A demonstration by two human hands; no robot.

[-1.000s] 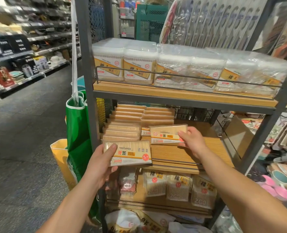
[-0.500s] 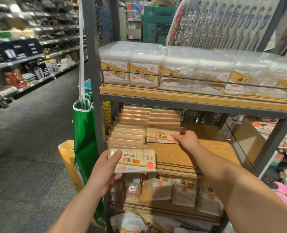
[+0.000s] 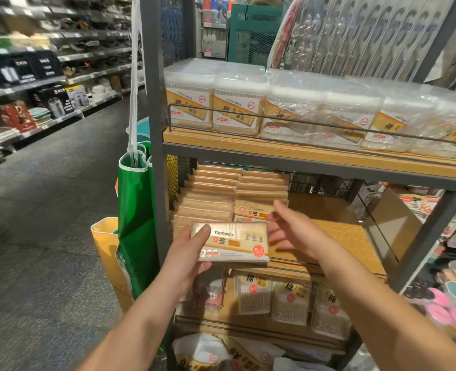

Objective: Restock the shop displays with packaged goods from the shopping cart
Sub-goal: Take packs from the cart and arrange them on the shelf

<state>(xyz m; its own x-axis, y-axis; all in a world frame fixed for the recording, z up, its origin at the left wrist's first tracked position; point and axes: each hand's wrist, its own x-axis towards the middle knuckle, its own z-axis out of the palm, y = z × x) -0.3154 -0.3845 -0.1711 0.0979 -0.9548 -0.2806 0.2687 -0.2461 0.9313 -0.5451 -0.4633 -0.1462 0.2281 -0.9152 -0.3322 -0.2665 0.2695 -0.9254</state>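
Left hand (image 3: 188, 249) is gripping a flat, glossy toothpick pack (image 3: 232, 242) by its left end, in front of the wooden middle shelf (image 3: 336, 231). Right hand (image 3: 292, 230) is hovering at its right end, fingers spread and motion-blurred, touching nothing I can make out. Stacked packs (image 3: 208, 199) are lying behind, labels mostly hidden.

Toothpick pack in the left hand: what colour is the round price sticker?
Red with white digits, at the lower right of the toothpick pack, seen in the head view.

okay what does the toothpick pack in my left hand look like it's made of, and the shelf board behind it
Toothpick pack: apparently glossy clear plastic with a printed label; it glints, and pale sticks show through. Shelf board: light wood or wood-look laminate, matte, with visible grain lines; which one is unclear.
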